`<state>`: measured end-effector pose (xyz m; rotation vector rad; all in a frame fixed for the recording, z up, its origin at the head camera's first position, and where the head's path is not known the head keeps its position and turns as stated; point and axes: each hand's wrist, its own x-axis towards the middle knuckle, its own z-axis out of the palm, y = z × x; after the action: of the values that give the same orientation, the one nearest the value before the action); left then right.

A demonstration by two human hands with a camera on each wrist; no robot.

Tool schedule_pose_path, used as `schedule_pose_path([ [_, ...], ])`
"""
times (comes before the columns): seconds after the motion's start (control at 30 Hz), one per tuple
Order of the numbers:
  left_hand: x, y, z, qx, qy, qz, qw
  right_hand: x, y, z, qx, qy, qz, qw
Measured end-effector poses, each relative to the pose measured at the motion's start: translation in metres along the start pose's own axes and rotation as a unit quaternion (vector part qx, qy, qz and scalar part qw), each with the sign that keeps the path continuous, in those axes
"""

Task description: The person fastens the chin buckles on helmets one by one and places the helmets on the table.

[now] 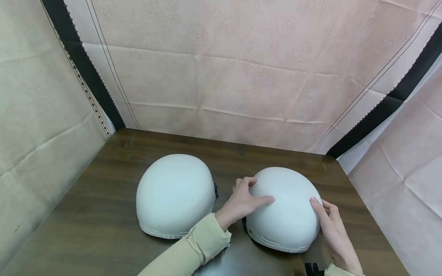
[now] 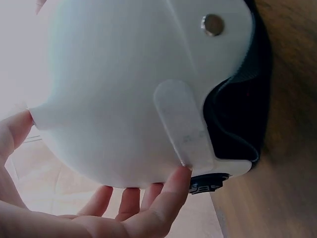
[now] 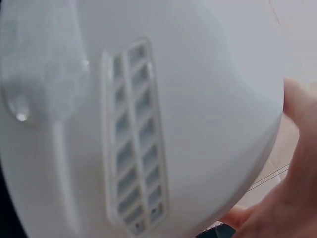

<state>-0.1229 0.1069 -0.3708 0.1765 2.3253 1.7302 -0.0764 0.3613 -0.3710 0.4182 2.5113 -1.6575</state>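
Note:
Two white helmets rest side by side on a brown tabletop. Both hands hold the right helmet [image 1: 283, 209] between them. My left hand [image 1: 241, 203] has its thumb on the shell's upper left and its fingers on the far left side. On the opposite side, my right hand [image 1: 335, 230] lays its thumb on the shell, with the fingers partly hidden behind it. The left wrist view shows dark padding [image 2: 237, 124] inside the rim and a black dial [image 2: 208, 182] near the fingertips. A slotted vent [image 3: 136, 139] fills the right wrist view. Beside my left forearm stands the left helmet [image 1: 174, 195].
The wood-grain table [image 1: 93, 214] runs back to a pale patterned fabric wall [image 1: 221, 76]. More fabric walls rise on the left and right, with black strips [image 1: 86, 61] along the corners. A black strap end [image 1: 312, 268] shows near the right sleeve.

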Motion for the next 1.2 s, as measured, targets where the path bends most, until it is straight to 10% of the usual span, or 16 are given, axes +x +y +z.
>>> schedule_pose_path([
  [1.2,-0.002,0.006,-0.001,-0.033,-0.004,-0.030,0.9990,-0.011,-0.011,-0.004,0.005,0.064,-0.004,0.9979],
])
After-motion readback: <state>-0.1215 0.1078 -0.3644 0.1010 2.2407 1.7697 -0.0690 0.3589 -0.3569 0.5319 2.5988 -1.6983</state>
